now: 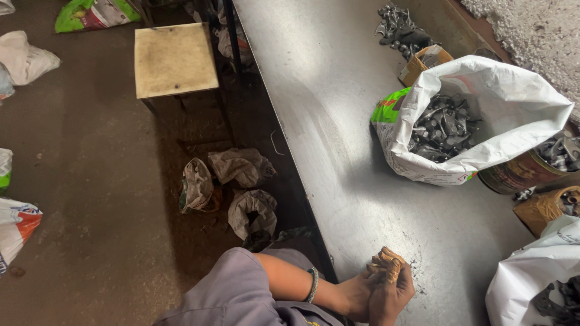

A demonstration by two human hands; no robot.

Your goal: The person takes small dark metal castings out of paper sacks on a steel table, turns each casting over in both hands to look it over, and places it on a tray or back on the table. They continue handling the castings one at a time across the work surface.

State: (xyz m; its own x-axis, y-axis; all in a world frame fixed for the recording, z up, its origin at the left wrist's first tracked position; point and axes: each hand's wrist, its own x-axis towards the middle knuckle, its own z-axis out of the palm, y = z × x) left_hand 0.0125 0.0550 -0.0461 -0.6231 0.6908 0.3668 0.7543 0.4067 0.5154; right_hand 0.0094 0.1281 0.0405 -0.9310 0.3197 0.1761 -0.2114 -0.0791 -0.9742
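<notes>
My left hand (355, 296) and my right hand (394, 294) are pressed together at the near edge of a grey metal table (338, 121). Both close around a small crumpled brown thing (386, 263), a rag or a glove; I cannot tell which. It sticks up above my fingers. A beaded bracelet (312, 285) circles my left wrist, and a grey sleeve covers the upper arm. My right forearm is out of view.
An open white sack (513, 96) full of dark metal parts (444, 124) lies on the table's right side, beside a tin can (513, 175). A second white sack (538, 271) is at the bottom right. A wooden stool (174, 59) and crumpled bags (241, 166) are on the floor to the left.
</notes>
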